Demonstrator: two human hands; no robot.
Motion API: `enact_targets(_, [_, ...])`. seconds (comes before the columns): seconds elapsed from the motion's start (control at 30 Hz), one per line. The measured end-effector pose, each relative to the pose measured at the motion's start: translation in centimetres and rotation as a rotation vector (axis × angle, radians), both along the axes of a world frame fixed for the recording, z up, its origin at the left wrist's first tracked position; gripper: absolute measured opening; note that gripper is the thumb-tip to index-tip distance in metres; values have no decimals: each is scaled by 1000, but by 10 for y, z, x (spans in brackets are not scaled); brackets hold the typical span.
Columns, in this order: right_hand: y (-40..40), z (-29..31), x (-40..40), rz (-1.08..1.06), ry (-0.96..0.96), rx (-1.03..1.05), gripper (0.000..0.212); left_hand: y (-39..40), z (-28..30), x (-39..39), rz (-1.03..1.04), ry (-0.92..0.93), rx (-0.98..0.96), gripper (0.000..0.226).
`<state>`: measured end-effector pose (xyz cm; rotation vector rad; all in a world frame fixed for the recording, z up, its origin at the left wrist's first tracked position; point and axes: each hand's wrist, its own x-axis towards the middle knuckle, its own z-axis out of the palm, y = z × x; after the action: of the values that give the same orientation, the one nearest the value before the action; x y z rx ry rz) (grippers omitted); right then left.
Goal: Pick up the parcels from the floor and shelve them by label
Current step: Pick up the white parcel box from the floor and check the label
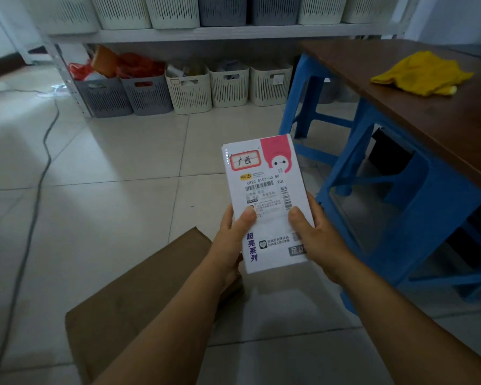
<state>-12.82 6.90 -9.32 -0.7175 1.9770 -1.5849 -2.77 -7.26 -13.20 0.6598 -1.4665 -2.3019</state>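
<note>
1. Parcel [265, 201]: a white rectangular box held at the centre of the frame, above the tiled floor [109, 162], with its long axis running up the frame and its labelled face toward the camera.
2. Label details: a red-bordered sticker [245, 160] with handwritten characters sits at the upper left of the face; a pink graphic occupies the upper right corner; a barcode and printed lines lie across the middle; purple characters run down the lower left edge.
3. Left hand [229, 240]: clamped on the lower left edge of the parcel, thumb pressed on the front face, remaining fingers hidden behind the box.
4. Right hand [317, 240]: clamped on the lower right edge of the parcel, thumb on the front face just below the small side barcode. The two hands are apart, one on each side of the box.
5. Cardboard box [139, 301]: brown, lying on the floor at lower centre-left, beneath the left forearm.
6. Shelf unit [206, 34]: across the top of the frame, carrying a row of slotted baskets [228, 84] on the upper level and another row at floor level; the two grey baskets at left hold red and orange items.
7. Brown tabletop [428, 107]: at the upper right, resting on blue stools [386, 190], with a yellow cloth [419, 72] lying on it.
8. Grey cable [39, 176]: runs along the floor down the left side of the frame.
</note>
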Motion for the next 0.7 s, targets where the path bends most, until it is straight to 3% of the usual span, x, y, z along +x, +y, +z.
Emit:
enact_targets(0.13, [-4, 1, 1, -55, 142, -2, 63, -1, 1, -3, 16, 1, -38, 77])
enact_targets(0.4, [-7, 1, 2, -30, 211, -47, 79, -4, 3, -8, 56, -15, -77, 90])
enact_targets(0.53, [-7, -2, 1, -49, 228, -33, 73, -5, 5, -7, 62, -77, -82, 73])
enact_targets(0.7, [-11, -6, 0, -89, 218, 7, 71, -5, 4, -8, 73, -92, -68, 69])
